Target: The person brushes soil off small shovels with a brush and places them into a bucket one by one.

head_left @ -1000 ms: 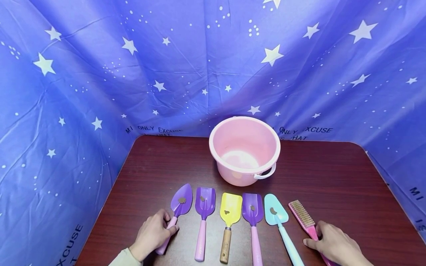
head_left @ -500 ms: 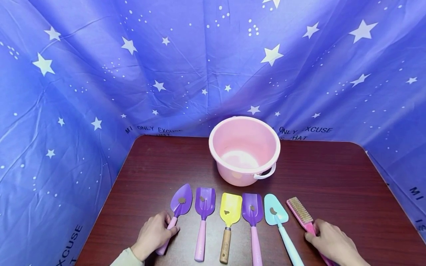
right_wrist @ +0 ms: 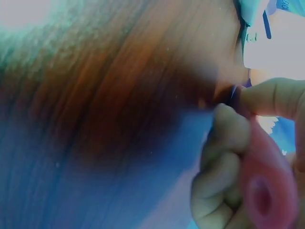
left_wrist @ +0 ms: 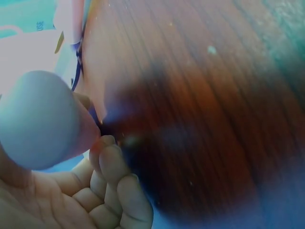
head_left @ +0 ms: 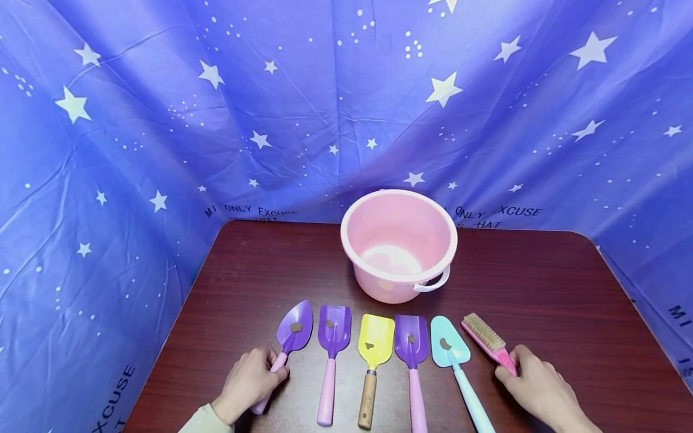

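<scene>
At the left end of a row of garden tools, my left hand (head_left: pixel 248 380) pinches the pink handle of a purple pointed trowel (head_left: pixel 295 328). In the left wrist view the handle's rounded end (left_wrist: pixel 40 121) stands between thumb and fingers. On the right, my right hand (head_left: pixel 541 385) grips the pink handle of a scrub brush (head_left: pixel 485 334) with tan bristles facing up. The handle's end with its hole (right_wrist: pixel 267 200) shows in the right wrist view, fingers curled round it. A light-blue trowel (head_left: pixel 448 343) lies just left of the brush.
Between the hands lie a purple square shovel (head_left: pixel 334 328), a yellow shovel (head_left: pixel 376 337) with a wooden handle, and another purple shovel (head_left: pixel 411 340). Behind them stands a pink bucket (head_left: pixel 397 240) with a white handle. A starry blue cloth (head_left: pixel 325 108) hangs around the table (head_left: pixel 260 258).
The brush has turned, its bristled head shifting left and away from me, and my right hand has moved slightly with it. My left hand and the trowel stay nearly still.
</scene>
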`<state>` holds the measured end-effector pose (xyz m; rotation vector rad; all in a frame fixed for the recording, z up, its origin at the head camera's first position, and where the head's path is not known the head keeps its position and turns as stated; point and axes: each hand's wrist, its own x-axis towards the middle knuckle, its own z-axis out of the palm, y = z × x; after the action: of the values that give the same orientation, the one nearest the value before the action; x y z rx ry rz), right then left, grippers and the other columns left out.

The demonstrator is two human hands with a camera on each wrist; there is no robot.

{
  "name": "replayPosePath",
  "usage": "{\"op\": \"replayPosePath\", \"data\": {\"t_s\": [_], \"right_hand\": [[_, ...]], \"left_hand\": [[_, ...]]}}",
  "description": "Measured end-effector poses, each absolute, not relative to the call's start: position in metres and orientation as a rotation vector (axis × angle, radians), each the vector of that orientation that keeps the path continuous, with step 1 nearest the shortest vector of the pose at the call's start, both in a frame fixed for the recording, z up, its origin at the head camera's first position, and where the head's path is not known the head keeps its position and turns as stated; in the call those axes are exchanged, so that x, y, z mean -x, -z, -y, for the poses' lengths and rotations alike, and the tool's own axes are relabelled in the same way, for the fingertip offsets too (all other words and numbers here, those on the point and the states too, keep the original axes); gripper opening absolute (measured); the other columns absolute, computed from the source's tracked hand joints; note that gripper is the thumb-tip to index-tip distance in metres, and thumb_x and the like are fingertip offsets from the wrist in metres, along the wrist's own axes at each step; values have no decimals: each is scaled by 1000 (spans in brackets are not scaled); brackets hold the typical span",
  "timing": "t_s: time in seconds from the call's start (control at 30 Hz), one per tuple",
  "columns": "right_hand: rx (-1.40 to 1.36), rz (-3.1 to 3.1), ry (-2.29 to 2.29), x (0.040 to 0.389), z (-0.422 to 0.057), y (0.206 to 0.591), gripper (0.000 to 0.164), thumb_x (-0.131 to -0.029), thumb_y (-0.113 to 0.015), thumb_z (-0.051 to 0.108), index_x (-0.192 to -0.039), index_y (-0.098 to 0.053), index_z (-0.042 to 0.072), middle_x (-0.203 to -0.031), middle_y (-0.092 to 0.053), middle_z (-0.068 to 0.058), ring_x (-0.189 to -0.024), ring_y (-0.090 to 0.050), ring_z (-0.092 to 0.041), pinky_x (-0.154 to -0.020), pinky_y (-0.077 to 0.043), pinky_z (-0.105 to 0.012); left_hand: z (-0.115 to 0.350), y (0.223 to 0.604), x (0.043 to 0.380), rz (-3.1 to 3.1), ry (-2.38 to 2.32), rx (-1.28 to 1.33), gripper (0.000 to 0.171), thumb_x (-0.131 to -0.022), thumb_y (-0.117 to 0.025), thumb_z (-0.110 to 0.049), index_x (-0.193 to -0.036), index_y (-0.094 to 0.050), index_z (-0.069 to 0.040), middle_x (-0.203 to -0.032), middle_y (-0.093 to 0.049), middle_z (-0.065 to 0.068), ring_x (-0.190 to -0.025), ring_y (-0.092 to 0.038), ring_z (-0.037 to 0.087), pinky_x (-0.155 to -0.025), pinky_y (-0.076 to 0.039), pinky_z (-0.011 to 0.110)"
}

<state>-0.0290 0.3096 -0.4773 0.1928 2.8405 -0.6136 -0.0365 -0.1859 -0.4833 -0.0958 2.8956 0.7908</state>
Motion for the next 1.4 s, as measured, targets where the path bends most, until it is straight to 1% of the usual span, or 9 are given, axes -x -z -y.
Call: {"op": "replayPosePath", "data": {"t_s": [0.43, 0.77, 1.0, 1.4], "right_hand": [[-201, -2937, 658, 34, -302, 470, 20, -83, -61, 28, -90, -50, 12, -60, -46, -3, -56, -44, -21, -46, -31, -36], [-189, -2991, 678, 36, -288, 458, 22, -83, -63, 28, -93, -51, 13, -60, -47, -1, -57, -44, -20, -46, -32, -36], [-174, -3023, 653, 34, -271, 448, 22, -80, -65, 28, -92, -51, 16, -62, -49, 1, -57, -45, -20, -46, -32, -37], [-40, -3134, 699, 36, -243, 440, 22, -74, -69, 20, -84, -50, 20, -54, -41, 6, -52, -41, -16, -45, -29, -34]], "left_hand": [[190, 485, 37, -2887, -855, 109, 17, -70, -71, -22, -70, -55, -18, -58, -50, -4, -49, -47, 13, -47, -36, 31], [192, 486, 36, -2906, -898, 93, 16, -74, -71, -21, -72, -55, -19, -57, -46, -6, -51, -43, 12, -49, -34, 30], [193, 486, 36, -2902, -941, 93, 17, -75, -73, -20, -75, -56, -18, -55, -43, -8, -49, -40, 8, -48, -32, 27], [193, 480, 34, -2923, -952, 66, 18, -75, -75, -20, -79, -58, -17, -58, -45, -9, -51, -41, 7, -49, -33, 26]]}}
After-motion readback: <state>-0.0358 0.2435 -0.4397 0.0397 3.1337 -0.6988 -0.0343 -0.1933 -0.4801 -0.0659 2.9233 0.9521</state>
